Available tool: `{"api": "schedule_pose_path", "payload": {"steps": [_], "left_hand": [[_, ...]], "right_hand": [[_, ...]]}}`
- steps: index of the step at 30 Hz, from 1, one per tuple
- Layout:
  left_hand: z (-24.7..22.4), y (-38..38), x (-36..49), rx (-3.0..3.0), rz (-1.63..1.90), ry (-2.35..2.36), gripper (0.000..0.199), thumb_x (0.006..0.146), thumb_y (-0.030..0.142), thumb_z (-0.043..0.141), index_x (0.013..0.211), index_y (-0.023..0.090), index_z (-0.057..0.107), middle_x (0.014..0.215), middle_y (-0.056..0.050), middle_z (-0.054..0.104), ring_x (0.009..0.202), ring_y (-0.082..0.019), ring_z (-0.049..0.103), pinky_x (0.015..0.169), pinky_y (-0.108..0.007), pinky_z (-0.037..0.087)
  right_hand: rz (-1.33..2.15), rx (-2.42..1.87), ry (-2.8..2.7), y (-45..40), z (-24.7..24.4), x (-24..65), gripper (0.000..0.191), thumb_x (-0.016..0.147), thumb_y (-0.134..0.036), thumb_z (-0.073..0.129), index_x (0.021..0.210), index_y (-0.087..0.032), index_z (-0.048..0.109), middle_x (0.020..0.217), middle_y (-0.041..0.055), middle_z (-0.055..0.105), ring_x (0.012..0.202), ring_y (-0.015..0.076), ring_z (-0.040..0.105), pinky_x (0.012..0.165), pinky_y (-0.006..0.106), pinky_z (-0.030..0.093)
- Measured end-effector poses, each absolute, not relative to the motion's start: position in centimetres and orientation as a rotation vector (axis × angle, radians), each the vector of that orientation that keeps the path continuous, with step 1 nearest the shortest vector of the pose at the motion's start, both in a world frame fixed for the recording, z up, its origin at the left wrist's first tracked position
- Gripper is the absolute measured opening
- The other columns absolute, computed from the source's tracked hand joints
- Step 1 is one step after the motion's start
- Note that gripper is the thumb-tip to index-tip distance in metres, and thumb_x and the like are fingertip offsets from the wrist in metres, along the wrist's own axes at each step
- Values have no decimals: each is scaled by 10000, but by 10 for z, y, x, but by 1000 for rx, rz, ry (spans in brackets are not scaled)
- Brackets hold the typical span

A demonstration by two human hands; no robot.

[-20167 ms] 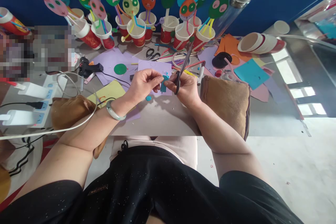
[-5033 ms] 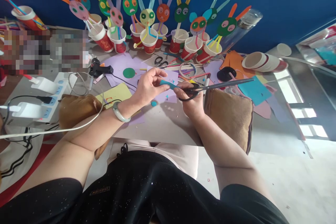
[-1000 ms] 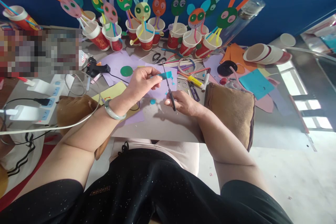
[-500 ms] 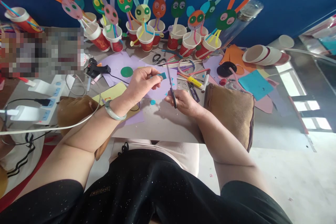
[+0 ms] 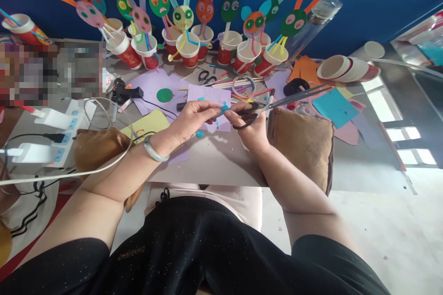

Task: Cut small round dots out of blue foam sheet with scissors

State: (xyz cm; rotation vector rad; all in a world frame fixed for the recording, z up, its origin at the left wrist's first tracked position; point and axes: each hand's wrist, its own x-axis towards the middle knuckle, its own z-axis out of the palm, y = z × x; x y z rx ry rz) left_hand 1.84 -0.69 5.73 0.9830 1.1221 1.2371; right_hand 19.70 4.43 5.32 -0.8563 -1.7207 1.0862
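Between the fingertips of my left hand (image 5: pixel 198 119) is a small blue piece of paper (image 5: pixel 224 109). The thumb and forefinger of my right hand (image 5: pixel 252 130) meet the paper's right edge. Scissors (image 5: pixel 277 103) with black handles stay in my right hand, their long blades pointing away to the right. Beneath my hands lies a light purple sheet (image 5: pixel 207 93) with small blue scraps on it. A blue paper disc (image 5: pixel 200 134) rests on the table just below my left fingers, and a green disc (image 5: pixel 164 95) lies on purple paper further left.
Paper cups (image 5: pixel 188 50) with paper rabbit-eared figures stand along the blue wall. A brown cushion (image 5: pixel 301 147) sits beside my right forearm. At left are a power strip (image 5: pixel 65 140), cables and a black glue gun (image 5: pixel 124 92). Blue paper (image 5: pixel 335 108) and stacked cups (image 5: pixel 346 70) lie at right.
My right hand has come up to the blue paper in my left hand. The scissors have swung from pointing up to pointing right. The view has shifted slightly.
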Motion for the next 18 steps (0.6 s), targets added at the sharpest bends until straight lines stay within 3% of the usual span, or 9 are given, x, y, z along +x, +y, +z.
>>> {"api": "schedule_pose_path", "payload": {"steps": [4, 11, 18], "left_hand": [[59, -7, 16, 1059, 1230, 1119, 373, 687, 519, 935, 773, 180, 804, 699, 7, 696, 675, -98, 563, 678, -262, 474], [68, -9, 15, 1046, 1085, 1111, 441, 588, 428, 1018, 770, 149, 728, 680, -6, 697, 651, -116, 639, 644, -260, 513], [76, -8, 12, 1039, 1386, 1214, 326, 660, 412, 954, 703, 178, 731, 635, 30, 668, 620, -83, 586, 641, -232, 504]], "right_hand": [[1090, -943, -1734, 43, 56, 198, 538, 808, -717, 817, 719, -216, 641, 731, 19, 624, 670, 157, 551, 644, 328, 489], [1093, -887, -1792, 43, 57, 198, 581, 836, -770, 755, 713, -226, 595, 737, 27, 600, 711, 177, 555, 699, 352, 483], [1278, -893, -1835, 46, 57, 201, 650, 856, -847, 688, 725, -224, 556, 675, 7, 569, 660, 158, 511, 663, 329, 425]]}}
